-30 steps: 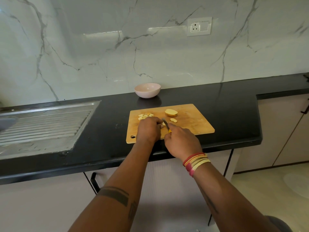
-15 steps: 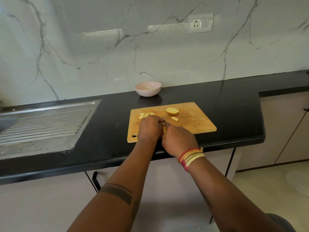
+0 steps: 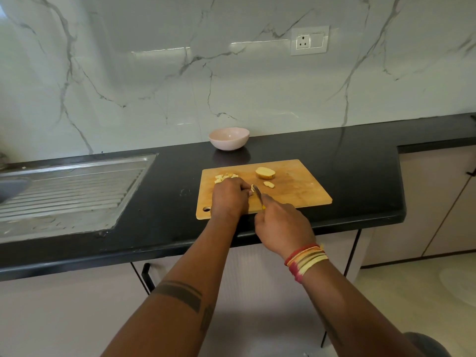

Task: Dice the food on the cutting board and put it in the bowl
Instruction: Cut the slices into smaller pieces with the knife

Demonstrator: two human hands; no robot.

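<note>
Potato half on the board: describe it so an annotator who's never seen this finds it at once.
On the black counter lies a wooden cutting board. Near its far edge, toward the pink bowl, sits the potato half. It is the largest piece there, with brown skin, unlike the small slice beside it and the diced bits to the left.

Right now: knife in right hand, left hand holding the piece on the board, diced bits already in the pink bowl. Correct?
One thing is off. In the head view the pink bowl looks empty; the diced bits lie in a pile on the cutting board, at its far left. The rest holds: right hand grips the knife, left hand holds the piece being cut.
</note>
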